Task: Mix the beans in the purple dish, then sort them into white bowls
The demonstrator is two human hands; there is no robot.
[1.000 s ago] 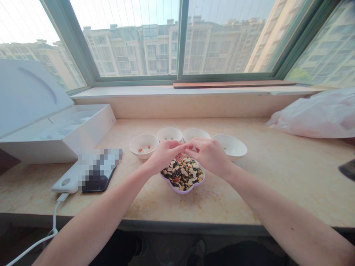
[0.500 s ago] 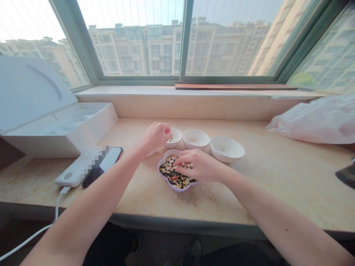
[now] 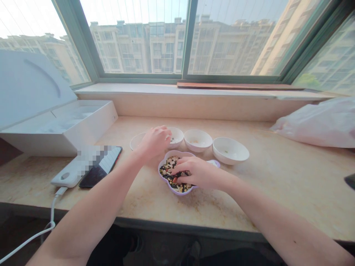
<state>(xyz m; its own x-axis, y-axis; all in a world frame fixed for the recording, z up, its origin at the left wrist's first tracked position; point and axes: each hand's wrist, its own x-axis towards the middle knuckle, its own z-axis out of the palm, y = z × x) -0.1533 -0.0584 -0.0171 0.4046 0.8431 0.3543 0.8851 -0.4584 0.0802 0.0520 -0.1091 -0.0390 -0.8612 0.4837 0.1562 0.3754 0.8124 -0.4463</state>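
Observation:
A purple-rimmed, flower-shaped bowl holds a mix of black and yellow beans, pale flat pieces and a few reddish ones. My right hand reaches into it from the right, its thumb and fingers apart and touching the mix. My left hand is over the row of white bowls, fingers curled together; whatever they hold is hidden. Partly behind it are the leftmost white bowl and a second white bowl with small dark bits. A third white bowl contains pale bits, and the rightmost white bowl a small greenish piece.
On the left lie a phone and a white power bank with a cable. Behind them stands an open white box. A plastic bag rests at the right, below the window.
My right hand has lowered its fingers into the mix. My left hand has turned knuckles-up, its fingers now bent downward near the second white bowl. The view has shifted slightly.

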